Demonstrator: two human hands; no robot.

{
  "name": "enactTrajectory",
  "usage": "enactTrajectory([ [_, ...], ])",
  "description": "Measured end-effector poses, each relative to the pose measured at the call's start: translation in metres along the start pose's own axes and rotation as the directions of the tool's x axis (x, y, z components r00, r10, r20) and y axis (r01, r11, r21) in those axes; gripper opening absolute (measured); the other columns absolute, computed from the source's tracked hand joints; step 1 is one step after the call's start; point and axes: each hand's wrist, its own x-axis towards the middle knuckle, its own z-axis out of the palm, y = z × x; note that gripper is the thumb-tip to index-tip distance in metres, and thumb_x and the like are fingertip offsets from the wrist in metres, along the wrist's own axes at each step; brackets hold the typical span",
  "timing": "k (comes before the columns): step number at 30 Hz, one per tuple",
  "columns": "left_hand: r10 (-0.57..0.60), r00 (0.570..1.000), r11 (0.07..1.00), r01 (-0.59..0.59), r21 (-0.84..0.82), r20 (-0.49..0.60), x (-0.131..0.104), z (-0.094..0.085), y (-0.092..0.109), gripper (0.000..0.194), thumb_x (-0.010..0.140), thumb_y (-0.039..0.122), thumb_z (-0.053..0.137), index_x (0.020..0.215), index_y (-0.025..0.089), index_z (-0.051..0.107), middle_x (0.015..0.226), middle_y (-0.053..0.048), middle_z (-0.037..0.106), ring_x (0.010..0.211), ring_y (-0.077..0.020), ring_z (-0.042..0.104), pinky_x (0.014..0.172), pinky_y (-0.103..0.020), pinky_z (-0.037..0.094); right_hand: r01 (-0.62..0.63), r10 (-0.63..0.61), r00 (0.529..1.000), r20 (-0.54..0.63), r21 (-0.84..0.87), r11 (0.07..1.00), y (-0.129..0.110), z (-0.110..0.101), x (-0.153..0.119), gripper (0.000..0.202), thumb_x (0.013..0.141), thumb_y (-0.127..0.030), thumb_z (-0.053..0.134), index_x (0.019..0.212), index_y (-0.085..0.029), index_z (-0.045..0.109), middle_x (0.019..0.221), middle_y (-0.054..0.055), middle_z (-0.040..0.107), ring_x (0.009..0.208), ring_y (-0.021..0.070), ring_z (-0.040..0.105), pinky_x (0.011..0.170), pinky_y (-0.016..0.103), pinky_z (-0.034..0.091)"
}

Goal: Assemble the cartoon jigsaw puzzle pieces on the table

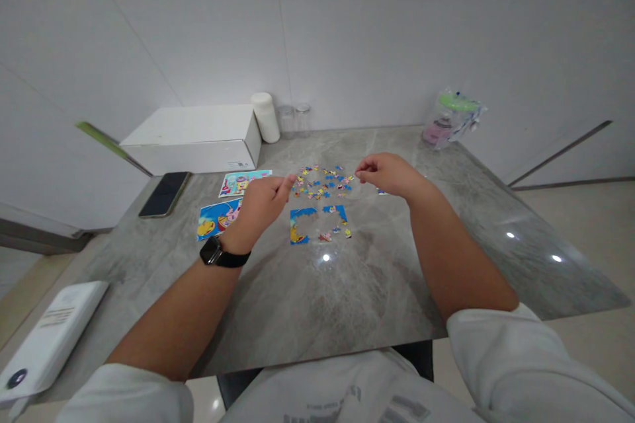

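Note:
Loose puzzle pieces (322,184) lie scattered in the middle of the grey table. Nearer to me is a partly joined blue puzzle (302,213), its frame broken by gaps. My left hand (262,203), with a black watch on the wrist, is closed at the left edge of the loose pieces; what its fingertips hold, if anything, is too small to name. My right hand (384,172) pinches at the right edge of the loose pieces, also on something I cannot make out. Two picture sheets, one pale (238,185) and one blue (212,219), lie left, the blue one partly behind my left hand.
At the back left stand a white box (198,139), a white bottle (266,117) and two clear glasses (301,120). A phone (165,194) and a white device (52,337) lie left. A plastic-wrapped container (446,120) stands back right on the table (377,297).

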Motion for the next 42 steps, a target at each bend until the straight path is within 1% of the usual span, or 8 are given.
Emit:
enactTrajectory([
  [4,-0.168,0.958,0.984,0.148,-0.098,-0.233,0.019,-0.001,-0.014,0.069,0.108,0.056,0.039,0.049,0.021,0.045,0.044,0.000,0.042,0.050,-0.0151,0.046,0.056,-0.032,0.028,0.000,-0.001,0.997,-0.072,-0.006,1.000,-0.006,-0.013,0.021,0.020,0.093,-0.029,0.065,0.101,-0.019,0.081,0.093,0.005,0.082,0.078,0.0172,0.069,0.071,0.027,0.047],
  [9,-0.283,0.903,0.941,0.197,-0.275,-0.322,0.038,0.008,-0.032,0.064,0.110,0.049,0.036,0.055,0.021,0.055,0.051,-0.001,0.052,0.055,-0.0161,0.055,0.060,-0.031,0.037,0.018,-0.013,0.992,-0.124,0.043,0.999,-0.011,-0.015,0.039,0.023,0.095,-0.030,0.062,0.102,-0.019,0.080,0.095,0.005,0.082,0.079,0.0163,0.069,0.070,0.026,0.046],
  [13,-0.302,0.920,0.935,0.235,-0.265,-0.250,0.037,0.031,-0.050,0.063,0.110,0.050,0.032,0.059,0.022,0.056,0.055,-0.002,0.057,0.060,-0.0177,0.059,0.064,-0.032,0.040,-0.014,0.005,0.995,-0.101,-0.084,0.996,-0.008,0.002,0.050,0.021,0.094,-0.028,0.065,0.104,-0.019,0.082,0.101,0.006,0.082,0.087,0.0183,0.071,0.075,0.026,0.047],
  [19,-0.190,0.980,0.980,0.185,-0.067,-0.064,0.033,0.058,-0.067,0.060,0.110,0.050,0.030,0.067,0.023,0.062,0.068,-0.006,0.069,0.073,-0.0222,0.065,0.070,-0.034,0.041,-0.061,0.049,0.996,-0.069,-0.178,0.982,0.009,0.009,0.059,0.021,0.096,-0.027,0.065,0.106,-0.020,0.082,0.105,0.007,0.082,0.093,0.0201,0.072,0.079,0.027,0.048],
  [23,-0.176,0.982,0.984,0.175,-0.030,-0.064,0.036,0.061,-0.068,0.049,0.110,0.044,0.032,0.087,0.022,0.069,0.085,-0.008,0.075,0.085,-0.0244,0.069,0.074,-0.034,0.043,-0.073,0.054,0.992,-0.109,-0.174,0.982,0.018,0.005,0.061,0.024,0.097,-0.029,0.064,0.110,-0.020,0.082,0.107,0.007,0.082,0.092,0.0199,0.072,0.080,0.027,0.048],
  [28,-0.167,0.984,0.986,0.166,-0.011,-0.062,0.033,0.065,-0.068,0.033,0.108,0.037,0.042,0.110,0.022,0.071,0.098,-0.008,0.078,0.091,-0.0250,0.071,0.076,-0.033,0.043,-0.084,0.071,0.995,-0.067,-0.208,0.975,0.024,0.020,0.071,0.021,0.095,-0.026,0.066,0.106,-0.020,0.082,0.109,0.007,0.082,0.096,0.0205,0.073,0.080,0.027,0.048],
  [35,-0.150,0.989,0.989,0.150,0.016,0.008,0.031,0.068,-0.067,0.031,0.103,0.040,0.051,0.113,0.022,0.075,0.078,-0.003,0.070,0.073,-0.0210,0.063,0.067,-0.032,0.038,-0.076,0.079,0.997,0.001,-0.273,0.959,0.035,0.045,0.084,0.022,0.092,-0.025,0.068,0.107,-0.022,0.084,0.112,0.008,0.082,0.102,0.0213,0.074,0.083,0.027,0.049],
  [42,-0.123,0.991,0.992,0.123,-0.011,0.051,0.030,0.073,-0.071,0.030,0.101,0.040,0.052,0.112,0.024,0.075,0.075,-0.002,0.067,0.072,-0.0204,0.061,0.065,-0.032,0.037,-0.071,0.099,0.992,0.082,-0.289,0.955,0.045,0.068,0.094,0.021,0.088,-0.025,0.073,0.106,-0.023,0.084,0.111,0.008,0.082,0.101,0.0202,0.074,0.080,0.025,0.048],
])
